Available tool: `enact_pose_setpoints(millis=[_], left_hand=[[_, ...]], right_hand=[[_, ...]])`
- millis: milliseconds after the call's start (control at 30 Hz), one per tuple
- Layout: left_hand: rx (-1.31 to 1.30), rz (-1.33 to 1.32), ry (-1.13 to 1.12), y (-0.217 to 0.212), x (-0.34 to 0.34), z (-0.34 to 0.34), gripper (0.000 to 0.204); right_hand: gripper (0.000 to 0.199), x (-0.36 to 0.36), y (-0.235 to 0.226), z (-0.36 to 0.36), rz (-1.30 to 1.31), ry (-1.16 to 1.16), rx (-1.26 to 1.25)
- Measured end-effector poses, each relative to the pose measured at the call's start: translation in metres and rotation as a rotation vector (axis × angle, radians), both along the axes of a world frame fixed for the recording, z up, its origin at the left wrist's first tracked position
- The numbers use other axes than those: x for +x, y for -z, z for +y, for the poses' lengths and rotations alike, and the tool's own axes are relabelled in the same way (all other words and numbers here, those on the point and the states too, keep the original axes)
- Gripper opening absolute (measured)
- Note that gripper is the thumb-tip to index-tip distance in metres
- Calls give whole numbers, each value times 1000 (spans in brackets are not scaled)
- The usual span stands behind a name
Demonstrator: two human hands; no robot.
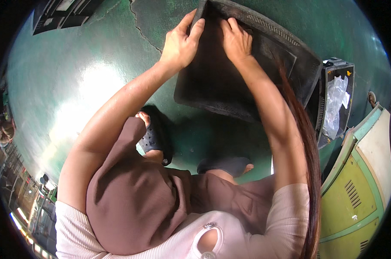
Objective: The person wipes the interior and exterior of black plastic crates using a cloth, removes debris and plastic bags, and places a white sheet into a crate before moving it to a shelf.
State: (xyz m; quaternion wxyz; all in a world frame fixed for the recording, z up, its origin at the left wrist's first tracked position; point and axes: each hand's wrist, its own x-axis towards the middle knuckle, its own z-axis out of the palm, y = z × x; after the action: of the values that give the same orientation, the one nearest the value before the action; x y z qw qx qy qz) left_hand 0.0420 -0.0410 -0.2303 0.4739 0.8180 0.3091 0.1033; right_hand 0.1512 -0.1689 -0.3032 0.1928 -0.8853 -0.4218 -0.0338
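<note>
A large black plastic crate (195,88) is on the floor in front of me, its inside turned toward me and much of it in deep shadow. At its far left corner my left hand (180,48) is closed over the rim, with the thumb on one side of the wall and the fingers on the other. My right hand (238,43) reaches inside, close to the far wall. Its fingers are bent, and the tips are lost in the dark, so I cannot make out what they hold, if anything.
To the right stands a smaller black crate (351,93) with clear plastic bags (335,108) in it. Nearer is a green and cream machine cabinet (359,190). Another black crate (61,15) lies far left on the green floor (40,86). My sandalled feet (150,138) are close by.
</note>
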Motion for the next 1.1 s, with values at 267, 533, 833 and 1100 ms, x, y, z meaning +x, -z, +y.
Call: enact_pose_setpoints(millis=[267, 533, 833, 1100], left_hand=[[13, -80, -5, 7, 0, -4, 49], [-98, 42, 18, -15, 6, -4, 48], [-104, 96, 10, -16, 7, -7, 50], [-109, 79, 14, -9, 5, -5, 51]], right_hand=[[34, -37, 8, 4, 363, -104, -248], [23, -37, 2, -28, 237, -759, -423], [40, -26, -2, 13, 10, -170, -377], [42, 12, -17, -98, -226, -7, -450]])
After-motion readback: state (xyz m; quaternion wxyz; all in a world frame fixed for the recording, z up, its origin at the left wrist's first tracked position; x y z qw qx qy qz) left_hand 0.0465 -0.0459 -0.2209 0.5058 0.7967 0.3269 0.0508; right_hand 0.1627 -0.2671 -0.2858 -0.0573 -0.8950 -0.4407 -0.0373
